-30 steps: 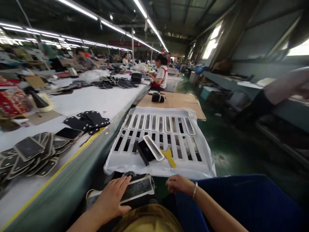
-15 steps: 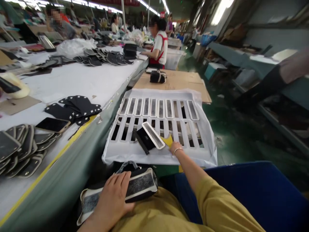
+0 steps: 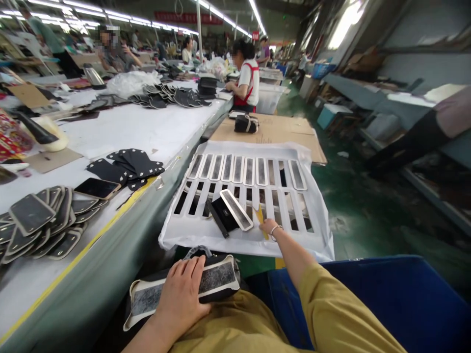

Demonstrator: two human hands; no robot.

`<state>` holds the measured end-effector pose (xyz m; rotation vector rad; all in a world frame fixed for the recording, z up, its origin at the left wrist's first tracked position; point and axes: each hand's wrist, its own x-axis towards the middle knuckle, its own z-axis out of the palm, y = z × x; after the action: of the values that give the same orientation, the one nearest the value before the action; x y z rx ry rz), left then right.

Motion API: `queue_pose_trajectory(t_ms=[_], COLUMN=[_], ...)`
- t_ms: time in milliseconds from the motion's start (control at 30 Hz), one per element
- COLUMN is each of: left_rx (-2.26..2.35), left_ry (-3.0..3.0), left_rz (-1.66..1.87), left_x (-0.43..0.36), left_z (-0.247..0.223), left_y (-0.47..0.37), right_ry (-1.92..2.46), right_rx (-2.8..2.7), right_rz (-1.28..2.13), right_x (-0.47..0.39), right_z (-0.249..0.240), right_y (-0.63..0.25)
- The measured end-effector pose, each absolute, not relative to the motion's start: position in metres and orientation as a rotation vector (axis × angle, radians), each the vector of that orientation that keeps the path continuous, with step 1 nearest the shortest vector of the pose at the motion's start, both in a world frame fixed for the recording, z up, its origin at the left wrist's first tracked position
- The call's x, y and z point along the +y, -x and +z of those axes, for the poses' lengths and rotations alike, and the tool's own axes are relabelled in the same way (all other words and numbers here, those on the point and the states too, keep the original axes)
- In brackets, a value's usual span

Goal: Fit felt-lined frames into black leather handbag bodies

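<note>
On the far left of the long white tabletop (image 3: 121,130), a fanned heap of grey-faced panels (image 3: 37,223) lies overlapped like shingles, so each edge shows and one can be lifted off at a time. Beside it rests a phone (image 3: 97,188), and just beyond that a loose pile of black cut pieces (image 3: 127,164).

Lower down, the left hand (image 3: 182,294) lies flat, fingers spread, on a padded panel with white trim (image 3: 206,284) on the person's lap, pressing it so it stays put.

To the right, a white slotted rack (image 3: 243,196) sits beside the tabletop edge, on a white sheet. Its far row of slots carries narrow grey strips (image 3: 245,169), each apart from its neighbour, seemingly to keep faces from touching. A black-and-white strip piece (image 3: 230,213) lies across the near slots. The right hand (image 3: 270,227), arm outstretched, closes its fingertips on a yellow scraper (image 3: 259,215) just beside that piece.
</note>
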<state>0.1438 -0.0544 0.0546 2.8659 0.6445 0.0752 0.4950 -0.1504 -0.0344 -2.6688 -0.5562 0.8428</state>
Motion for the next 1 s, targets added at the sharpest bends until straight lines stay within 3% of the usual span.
queue_pose_trajectory(t_ms=[233, 467, 733, 1000], left_rx=[0.572, 0.564, 0.548, 0.071], left_ry=[-2.861, -2.892, -2.861, -2.293], left_rz=[-0.081, -0.043, -0.213, -0.6], left_x=[-0.06, -0.064, -0.058, 0.016], left_z=[0.062, 0.061, 0.069, 0.085], left_y=[-0.163, -0.168, -0.167, -0.187], right_ry=[2.296, 1.99, 2.456, 2.777], right_rx=[-0.357, -0.678, -1.281, -1.356], right_rz=[0.866, 0.962, 0.896, 0.769], right_x=[-0.176, -0.224, -0.212, -0.172], right_z=[-0.005, 0.05, 0.083, 0.1], right_y=[-0.503, -0.438, -0.354, -0.332])
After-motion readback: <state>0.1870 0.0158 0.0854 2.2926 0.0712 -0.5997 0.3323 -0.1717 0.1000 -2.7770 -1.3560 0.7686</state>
